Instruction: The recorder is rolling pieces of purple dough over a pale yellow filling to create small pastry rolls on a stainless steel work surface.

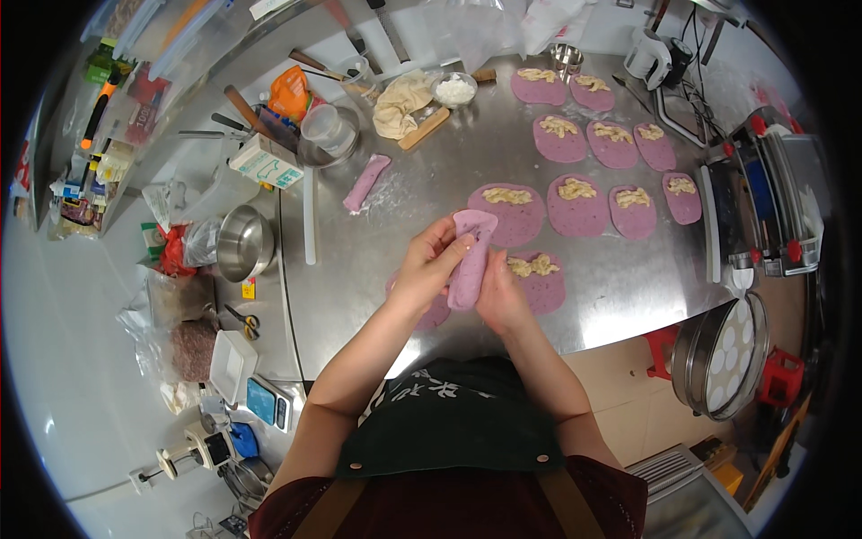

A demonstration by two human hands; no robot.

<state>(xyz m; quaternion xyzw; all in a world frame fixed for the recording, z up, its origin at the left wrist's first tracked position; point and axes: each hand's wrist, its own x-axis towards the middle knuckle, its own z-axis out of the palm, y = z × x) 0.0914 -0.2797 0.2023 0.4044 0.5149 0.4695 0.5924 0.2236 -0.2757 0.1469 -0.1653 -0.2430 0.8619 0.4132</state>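
Above the near part of the steel table I hold a purple dough roll (pixel 473 265), its upper end flaring open. My left hand (pixel 428 267) grips it from the left, thumb pressed on its front. My right hand (pixel 501 292) closes on its lower right side; some of its fingers are hidden behind the dough. Below and beside my hands lie a flat purple dough piece (pixel 543 289) with pale yellow filling and another dough piece (pixel 433 314), partly covered by my left arm. A finished-looking dough roll (pixel 367 183) rests on floury steel at the left.
Several filled dough ovals (pixel 577 207) lie in rows at the right of the steel table (pixel 359 269). Farther back are a bowl of white powder (pixel 454 90), a cloth (pixel 402 103) and a wooden scraper (pixel 424 128). A metal bowl (pixel 245 242) and scale (pixel 268 402) stand left; a round steamer (pixel 724 359) stands right.
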